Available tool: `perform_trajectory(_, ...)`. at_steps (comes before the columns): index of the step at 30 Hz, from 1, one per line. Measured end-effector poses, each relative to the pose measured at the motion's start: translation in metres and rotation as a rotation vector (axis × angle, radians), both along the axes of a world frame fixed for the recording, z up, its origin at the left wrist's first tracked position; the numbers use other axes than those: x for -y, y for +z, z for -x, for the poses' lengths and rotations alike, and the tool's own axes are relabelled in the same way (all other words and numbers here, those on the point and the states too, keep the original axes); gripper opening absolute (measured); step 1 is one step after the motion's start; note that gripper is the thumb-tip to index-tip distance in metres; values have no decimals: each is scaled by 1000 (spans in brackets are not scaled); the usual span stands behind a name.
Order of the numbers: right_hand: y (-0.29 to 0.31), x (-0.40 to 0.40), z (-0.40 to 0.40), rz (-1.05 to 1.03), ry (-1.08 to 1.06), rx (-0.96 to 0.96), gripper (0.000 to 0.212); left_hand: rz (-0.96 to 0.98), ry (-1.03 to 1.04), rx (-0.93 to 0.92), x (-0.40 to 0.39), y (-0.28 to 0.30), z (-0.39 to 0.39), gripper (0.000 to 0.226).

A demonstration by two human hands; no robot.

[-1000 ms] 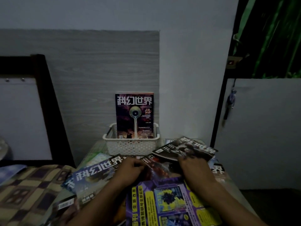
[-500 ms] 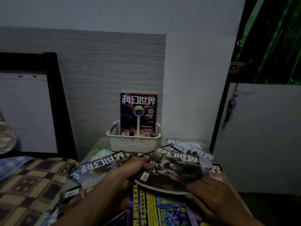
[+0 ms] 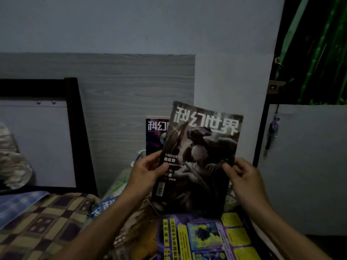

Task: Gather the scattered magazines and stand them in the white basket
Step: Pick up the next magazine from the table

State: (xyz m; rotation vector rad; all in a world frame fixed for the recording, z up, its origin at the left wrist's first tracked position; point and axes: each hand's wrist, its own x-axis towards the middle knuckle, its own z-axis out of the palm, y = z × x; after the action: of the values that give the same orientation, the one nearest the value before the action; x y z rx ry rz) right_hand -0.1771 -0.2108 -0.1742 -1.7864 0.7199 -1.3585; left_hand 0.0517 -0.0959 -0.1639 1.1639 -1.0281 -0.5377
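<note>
Head view shows my two hands holding up one dark grey magazine with white title letters [image 3: 201, 156], upright and a little tilted, its top leaning to the right. My left hand [image 3: 148, 171] pinches the left edge, thumb on the cover and fingers behind. My right hand [image 3: 244, 177] holds the right edge in the same way, so each grip is closed on the paper. Both forearms reach forward from below, wrists bent slightly upward.

I judge the magazine light and thin, soft enough to bend if I take only one corner. The glossy cover may be slippery, so the two side edges near the middle are the good place to hold.

Behind my left grip, a purple magazine [image 3: 156, 134] already stands in the white plastic basket [image 3: 139, 153], which is mostly hidden. Below my grips, a purple and yellow magazine [image 3: 204, 237] and other issues lie flat on the surface.
</note>
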Motion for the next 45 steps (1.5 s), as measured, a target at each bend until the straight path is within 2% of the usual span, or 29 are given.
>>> perform_trajectory(2, 15, -3, -16, 75, -15, -6, 12, 53, 100, 77, -5, 15, -9, 33)
perform_trajectory(4, 18, -4, -30, 64, -15, -28, 7, 44, 173, 164, -9, 17, -21, 30)
perform_trajectory(9, -26, -8, -50, -161, 26, -145, 13, -154, 240, 237, -14, -46, -42, 44)
perform_trajectory(12, -38, -7, -56, -159, 7, -171, 19, -133, 274, 243, -16, -62, -49, 47)
perform_trajectory(16, -7, 14, -71, -32, -44, -97, 9, -57, 330, 260, -3, -35, -64, 32)
perform_trajectory(19, 28, 42, -98, -33, -45, -26, 10, 11, 397, 221, 22, -1, -83, 18)
perform_trajectory(22, 46, 73, -129, -13, -70, -3, 12, 45, 466, 81, 53, 22, -105, 18)
perform_trajectory(25, 40, 108, -162, -34, -102, -17, 11, 45, 498, 63, 90, 17, -128, 17)
perform_trajectory(29, 2, 148, -201, -75, -224, -167, 12, -76, 564, 101, 135, -14, -156, 21)
perform_trajectory(33, -38, 169, -221, -116, -306, -276, 14, -214, 699, 420, 154, -46, -175, 17)
perform_trajectory(36, -42, 180, -224, -125, -378, -367, 11, -293, 718, 512, 161, -60, -178, 15)
perform_trajectory(41, -39, 179, -230, -113, -355, -488, 37, -507, 552, 630, 168, -57, -180, 27)
perform_trajectory(45, -38, 175, -233, -95, -336, -645, 39, -620, 465, 592, 175, -52, -181, 33)
